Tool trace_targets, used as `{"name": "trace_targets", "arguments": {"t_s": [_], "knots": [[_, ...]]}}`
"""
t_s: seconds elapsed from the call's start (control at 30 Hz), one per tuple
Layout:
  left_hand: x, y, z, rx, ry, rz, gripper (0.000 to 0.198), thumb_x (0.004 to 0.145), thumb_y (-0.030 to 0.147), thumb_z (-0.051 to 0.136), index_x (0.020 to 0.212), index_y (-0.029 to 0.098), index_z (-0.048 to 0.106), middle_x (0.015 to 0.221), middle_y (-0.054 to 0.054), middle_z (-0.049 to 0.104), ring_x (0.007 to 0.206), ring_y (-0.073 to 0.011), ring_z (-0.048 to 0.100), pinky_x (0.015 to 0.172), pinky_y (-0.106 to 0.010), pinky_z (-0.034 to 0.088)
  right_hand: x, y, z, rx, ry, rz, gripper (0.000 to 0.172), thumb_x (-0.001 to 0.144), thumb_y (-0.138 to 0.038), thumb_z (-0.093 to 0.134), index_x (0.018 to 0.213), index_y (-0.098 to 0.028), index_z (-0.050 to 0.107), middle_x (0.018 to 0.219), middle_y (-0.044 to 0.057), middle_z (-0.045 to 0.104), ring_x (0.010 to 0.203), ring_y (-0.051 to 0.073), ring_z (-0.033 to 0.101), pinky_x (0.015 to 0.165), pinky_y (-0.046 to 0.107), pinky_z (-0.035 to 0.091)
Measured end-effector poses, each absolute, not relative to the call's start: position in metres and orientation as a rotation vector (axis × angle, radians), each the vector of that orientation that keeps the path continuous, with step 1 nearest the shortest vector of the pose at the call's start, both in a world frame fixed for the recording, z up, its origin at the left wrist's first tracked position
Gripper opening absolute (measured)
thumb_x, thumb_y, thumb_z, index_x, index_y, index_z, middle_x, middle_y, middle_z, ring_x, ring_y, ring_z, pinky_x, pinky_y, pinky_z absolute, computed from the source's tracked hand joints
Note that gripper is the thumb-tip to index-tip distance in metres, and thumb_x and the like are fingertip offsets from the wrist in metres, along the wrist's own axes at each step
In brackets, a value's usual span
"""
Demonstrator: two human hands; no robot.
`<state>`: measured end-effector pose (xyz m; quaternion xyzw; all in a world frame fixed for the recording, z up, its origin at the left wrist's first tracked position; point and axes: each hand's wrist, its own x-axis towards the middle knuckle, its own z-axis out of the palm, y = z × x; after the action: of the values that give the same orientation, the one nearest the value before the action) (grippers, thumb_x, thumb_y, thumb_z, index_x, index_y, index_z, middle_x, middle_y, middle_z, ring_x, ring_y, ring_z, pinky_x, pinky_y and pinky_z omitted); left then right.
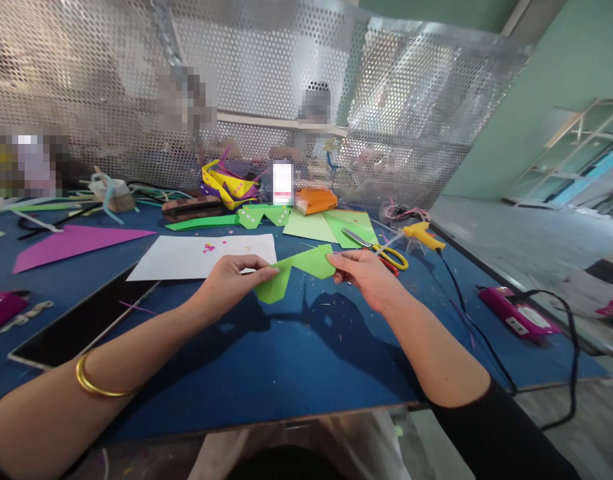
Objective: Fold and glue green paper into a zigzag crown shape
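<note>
Between my two hands, a green paper cutout (314, 263) shaped like a pair of glasses is held above the blue table. My left hand (236, 277) pinches its left part between thumb and fingers. At its right end, my right hand (361, 270) pinches the paper the same way. Just beyond my right hand lie scissors (396, 257) with yellow and red handles, partly hidden by the hand. Behind my left hand is a white sheet (171, 257) with small pink bits on it. Farther back sits a green paper mask (261, 215) with pale dots and a long strip.
A yellow glue gun (423, 236) lies at the right, its black cord trailing over the table edge near a magenta device (519, 312). Purple paper (71, 245) and a dark flat panel (86, 317) lie left. Light green sheets (311, 227) and an orange packet (315, 200) stand behind.
</note>
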<state>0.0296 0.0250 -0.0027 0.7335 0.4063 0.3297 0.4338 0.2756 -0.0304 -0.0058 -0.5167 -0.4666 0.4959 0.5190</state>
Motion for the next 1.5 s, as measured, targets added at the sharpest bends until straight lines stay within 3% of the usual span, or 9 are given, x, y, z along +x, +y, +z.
{"name": "trace_targets", "arguments": {"t_s": [0.37,0.5,0.67,0.83,1.0,1.13,1.23,1.33,1.5], "knots": [[0.032,0.021,-0.006,1.906,0.948,0.814,0.026,0.076,0.042,0.067,0.069,0.017,0.071,0.066,-0.001,0.067,0.063,-0.0144,0.058,0.060,-0.025,0.045,0.279,-0.033,-0.003,-1.306,-1.188,1.242,0.043,0.065,-0.057,0.076,0.067,-0.015,0.069,0.065,0.002,0.065,0.055,0.010,0.053,0.060,0.027,0.042],[0.032,0.014,-0.003,2.084,0.953,0.848,0.025,0.078,0.039,0.065,0.066,0.017,0.069,0.067,-0.001,0.068,0.066,-0.0153,0.059,0.063,-0.026,0.044,0.291,-0.030,0.001,-1.415,-1.134,0.914,0.044,0.066,-0.059,0.074,0.073,-0.015,0.071,0.075,0.006,0.069,0.062,0.014,0.057,0.064,0.029,0.045],[0.031,0.009,-0.008,2.289,0.919,0.604,0.027,0.083,0.037,0.060,0.065,0.019,0.070,0.066,0.000,0.069,0.066,-0.0149,0.061,0.066,-0.026,0.043,0.313,-0.025,-0.004,-1.420,-1.161,0.590,0.031,0.054,-0.034,0.081,0.077,-0.017,0.070,0.071,0.000,0.064,0.068,0.015,0.057,0.069,0.031,0.046],[0.032,0.009,-0.011,2.415,0.954,0.405,0.029,0.083,0.042,0.060,0.068,0.021,0.074,0.068,0.000,0.072,0.066,-0.0158,0.063,0.065,-0.026,0.043,0.344,-0.027,-0.008,-1.579,-1.139,0.283,0.033,0.060,-0.032,0.076,0.089,-0.017,0.073,0.067,0.000,0.065,0.063,0.015,0.057,0.066,0.031,0.046],[0.034,0.009,-0.009,2.500,0.921,0.516,0.041,0.087,0.055,0.054,0.074,0.023,0.077,0.074,-0.002,0.075,0.071,-0.0174,0.065,0.072,-0.028,0.045,0.379,-0.029,-0.011,-1.784,-1.122,-0.037,0.031,0.075,-0.042,0.065,0.091,-0.018,0.074,0.073,0.003,0.071,0.070,0.019,0.066,0.067,0.029,0.050],[0.032,0.011,-0.007,2.394,0.998,0.728,0.050,0.092,0.056,0.042,0.077,0.023,0.076,0.080,-0.003,0.076,0.080,-0.0198,0.067,0.077,-0.030,0.047,0.402,-0.030,-0.012,-1.993,-1.057,-0.213,0.038,0.088,-0.045,0.049,0.095,-0.016,0.073,0.078,0.007,0.072,0.075,0.022,0.068,0.072,0.032,0.051],[0.031,0.015,-0.007,2.295,1.065,0.822,0.050,0.092,0.057,0.041,0.080,0.022,0.075,0.083,-0.004,0.076,0.083,-0.0217,0.067,0.079,-0.032,0.048,0.417,-0.026,-0.010,-2.203,-1.035,-0.348,0.036,0.084,-0.034,0.056,0.110,-0.013,0.068,0.101,0.015,0.071,0.093,0.028,0.066,0.083,0.038,0.048],[0.030,0.018,-0.008,2.217,1.084,0.845,0.048,0.091,0.057,0.044,0.081,0.022,0.075,0.084,-0.004,0.077,0.083,-0.0218,0.068,0.077,-0.031,0.049,0.431,-0.016,-0.011,-2.411,-1.074,-0.436,0.045,0.079,-0.023,0.058,0.121,-0.006,0.060,0.120,0.026,0.061,0.110,0.037,0.060,0.091,0.047,0.043],[0.032,0.020,-0.010,2.156,1.099,0.807,0.041,0.090,0.050,0.049,0.077,0.021,0.074,0.081,-0.004,0.077,0.078,-0.0209,0.070,0.074,-0.030,0.050,0.453,0.004,-0.018,-2.662,-1.160,-0.421,0.045,0.073,-0.022,0.060,0.112,0.000,0.061,0.112,0.030,0.062,0.109,0.040,0.059,0.089,0.048,0.040]]}}
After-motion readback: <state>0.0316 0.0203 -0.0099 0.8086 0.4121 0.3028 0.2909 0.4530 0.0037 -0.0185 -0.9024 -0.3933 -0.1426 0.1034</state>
